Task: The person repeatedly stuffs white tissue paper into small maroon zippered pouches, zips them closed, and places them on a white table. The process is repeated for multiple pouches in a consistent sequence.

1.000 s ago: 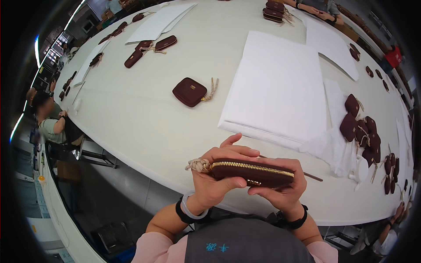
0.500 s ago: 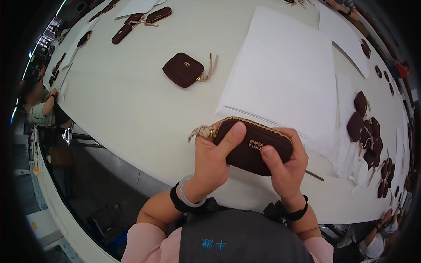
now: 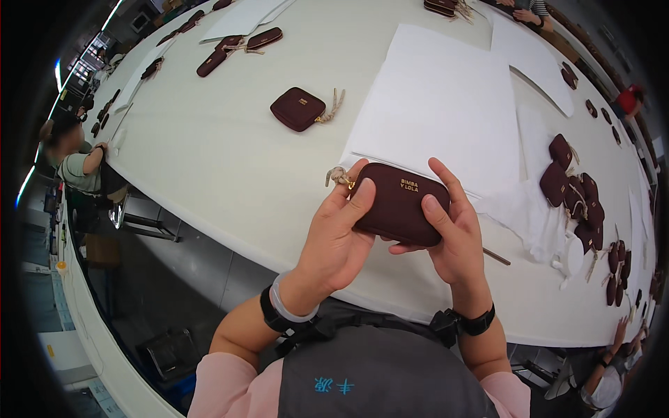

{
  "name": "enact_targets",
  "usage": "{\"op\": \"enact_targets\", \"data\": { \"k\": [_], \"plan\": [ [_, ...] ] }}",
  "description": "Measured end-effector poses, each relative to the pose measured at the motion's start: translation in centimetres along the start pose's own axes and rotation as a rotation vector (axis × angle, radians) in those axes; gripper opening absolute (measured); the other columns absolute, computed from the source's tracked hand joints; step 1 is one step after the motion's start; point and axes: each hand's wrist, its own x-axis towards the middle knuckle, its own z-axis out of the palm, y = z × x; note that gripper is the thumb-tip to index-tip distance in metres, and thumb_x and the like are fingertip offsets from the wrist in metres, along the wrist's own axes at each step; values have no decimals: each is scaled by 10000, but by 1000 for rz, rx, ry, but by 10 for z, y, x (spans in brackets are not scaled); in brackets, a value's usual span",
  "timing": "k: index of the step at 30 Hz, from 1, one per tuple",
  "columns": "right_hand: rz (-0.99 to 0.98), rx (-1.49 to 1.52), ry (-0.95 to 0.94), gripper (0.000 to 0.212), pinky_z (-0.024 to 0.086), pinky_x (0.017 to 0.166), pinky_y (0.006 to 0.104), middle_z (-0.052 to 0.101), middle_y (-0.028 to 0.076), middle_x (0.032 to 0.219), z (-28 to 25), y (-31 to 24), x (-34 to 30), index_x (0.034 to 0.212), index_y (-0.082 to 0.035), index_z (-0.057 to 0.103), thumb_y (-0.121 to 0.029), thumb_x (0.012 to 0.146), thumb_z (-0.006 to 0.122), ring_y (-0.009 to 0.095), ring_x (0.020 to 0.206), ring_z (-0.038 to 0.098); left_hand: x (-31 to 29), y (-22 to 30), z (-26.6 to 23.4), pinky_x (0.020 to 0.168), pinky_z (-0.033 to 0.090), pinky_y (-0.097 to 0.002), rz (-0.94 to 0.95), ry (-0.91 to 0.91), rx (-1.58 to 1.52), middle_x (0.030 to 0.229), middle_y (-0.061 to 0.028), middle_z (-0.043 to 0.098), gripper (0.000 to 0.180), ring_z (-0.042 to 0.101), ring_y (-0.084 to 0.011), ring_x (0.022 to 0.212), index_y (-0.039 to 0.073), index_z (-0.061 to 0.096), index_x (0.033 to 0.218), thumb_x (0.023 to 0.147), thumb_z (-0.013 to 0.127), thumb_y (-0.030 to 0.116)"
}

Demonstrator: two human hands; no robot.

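Between my two hands, above the near part of the table, is a dark maroon zip pouch (image 3: 401,216) with gold lettering facing up. My left hand (image 3: 341,233) grips its left end, thumb lying on the front face, other fingers mostly behind it. At that corner hangs a knotted beige cord pull (image 3: 338,175) on a gold fitting. My right hand (image 3: 453,233) holds the right end, thumb on the front, index finger raised off beyond the top edge. A similar maroon pouch (image 3: 298,109) lies flat farther off on the table, its cord to the right.
White paper sheets (image 3: 435,104) cover the table's middle. Piled pouches (image 3: 555,184) lie at right beside crumpled white tissue (image 3: 523,216) and a white tape roll (image 3: 571,256). A thin brown stick (image 3: 496,256) rests near my right hand. Other pouches (image 3: 211,63) lie far left. A person (image 3: 82,164) sits at the left edge.
The pouch has been raised and tilted so its face shows flatter and the zip is out of sight. My right index finger has lifted from it. The view has shifted slightly.
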Motion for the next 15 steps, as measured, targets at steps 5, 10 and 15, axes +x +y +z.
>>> {"op": "enact_targets", "data": {
  "k": [5,10,15],
  "plan": [
    [-76,-30,-50,866,672,763,486,535,243,1344,3,3,-11,1578,-48,142,-3,903,685,359,1121,659,-14,-6,11,1060,467,-386,145,-81,258,1309,-84,542,611,547,-194,1215,95,273,1555,1014,556,63],
    [52,54,-86,813,675,742,475,517,265,1353,-6,-9,-17,1570,-29,166,-24,917,650,404,1013,697,-6,4,-1,1135,390,-423,-87,-97,-56,1419,-117,485,621,477,-228,1321,121,265,1570,1023,559,139],
    [150,252,-98,645,682,691,382,515,290,1332,-21,-9,-7,1525,25,258,-138,981,563,425,853,728,4,11,-5,1210,277,-432,172,-430,73,1554,-110,403,638,331,-255,1458,115,370,1521,979,659,286]
  ]
}}
